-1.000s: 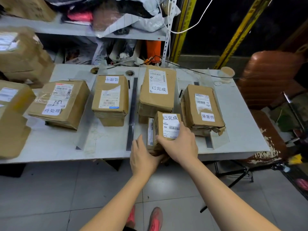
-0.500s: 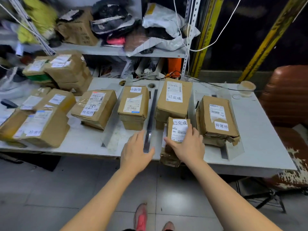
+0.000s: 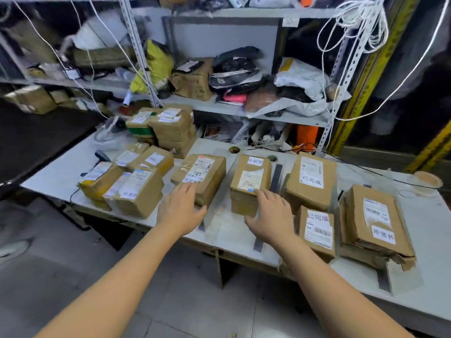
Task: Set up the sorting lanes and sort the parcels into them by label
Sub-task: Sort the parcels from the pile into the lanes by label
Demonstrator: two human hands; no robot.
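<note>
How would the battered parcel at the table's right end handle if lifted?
The battered parcel probably sags underneath: its bottom cardboard is torn and crumpled. Boxy and lying flat, it should not roll. Plain cardboard is likely not slippery.

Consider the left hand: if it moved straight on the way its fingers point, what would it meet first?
Most likely the cardboard parcel directly ahead of the left hand, which looks almost at its near edge, though depth is unclear.

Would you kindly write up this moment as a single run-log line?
left hand: open, by 待处理 parcel | right hand: open, by middle parcel | small 已完成 parcel: on table, before larger 已完成 parcel
</note>
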